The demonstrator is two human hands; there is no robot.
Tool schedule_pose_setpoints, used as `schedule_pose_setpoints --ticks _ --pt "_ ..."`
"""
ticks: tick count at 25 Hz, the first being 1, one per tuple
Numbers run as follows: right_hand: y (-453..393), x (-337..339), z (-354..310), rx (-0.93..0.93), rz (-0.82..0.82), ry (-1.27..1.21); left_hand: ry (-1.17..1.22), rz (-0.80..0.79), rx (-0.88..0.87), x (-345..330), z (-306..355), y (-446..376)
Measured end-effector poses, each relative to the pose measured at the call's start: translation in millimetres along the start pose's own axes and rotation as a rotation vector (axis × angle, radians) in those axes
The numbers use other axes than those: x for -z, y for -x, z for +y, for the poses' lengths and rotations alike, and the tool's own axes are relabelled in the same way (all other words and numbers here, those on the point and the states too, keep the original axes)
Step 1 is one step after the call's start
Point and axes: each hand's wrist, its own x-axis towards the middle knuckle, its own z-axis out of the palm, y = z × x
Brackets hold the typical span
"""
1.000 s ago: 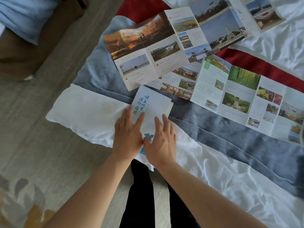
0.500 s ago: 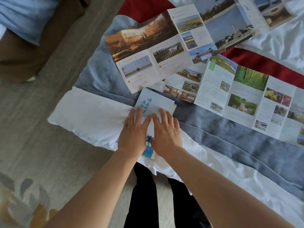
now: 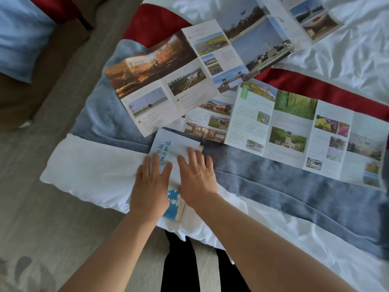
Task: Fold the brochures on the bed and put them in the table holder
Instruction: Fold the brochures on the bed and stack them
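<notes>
Both hands have slid a little farther up the folded brochure since the earlier frames, the fingertips now covering more of its white cover near the blue lettering. Left hand and right hand lie side by side, palms down, fingers straight and slightly spread, pressing the paper flat; neither grip is clamped round anything.

Location: the folded brochure rests at the near edge of the bed, partly on white sheet and partly on the blue blanket band, directly beneath both hands. Its near end with the blue motif shows between the wrists.

Orientation: its long axis runs away from the person, tilted slightly to the left at the far end. The layered page edges show along the right side, by the right hand, so the closed spine appears to lie on the left. Both hands are equally near; the right hand sits closest to the loose edges and looks best placed to take hold there.

Outstanding: two unfolded brochures remain spread beyond the hands, an upper one overlapping a lower one, both stretching away to the right. The table holder is not in view.

Judgement: creasing is at or near completion on the first piece; lifting it comes next.
</notes>
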Motion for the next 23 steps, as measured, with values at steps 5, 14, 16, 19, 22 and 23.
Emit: schedule_pose_setpoints --ticks 5,14,16,19,22,23 --pt "17.9 20.7 44.4 0.079 0.131 -0.143 0.145 0.049 0.117 31.7 44.4 -19.3" --pt "42.0 47.2 175.0 -0.028 0.163 -0.103 1.242 0.039 0.597 82.3 154.8 -75.2" --pt "42.5 50.2 185.8 0.008 0.120 -0.071 1.383 0.106 0.680 88.4 160.3 -81.7" --pt "39.4 60.0 195.7 0.040 0.131 -0.088 1.515 0.093 0.747 94.0 165.0 -90.8" --pt "42.9 66.4 196.3 0.036 0.113 -0.100 1.576 0.080 0.783 98.3 167.2 -88.9" --pt "43.5 68.7 194.5 0.033 0.108 -0.106 1.611 0.082 0.787 99.9 168.3 -87.5"
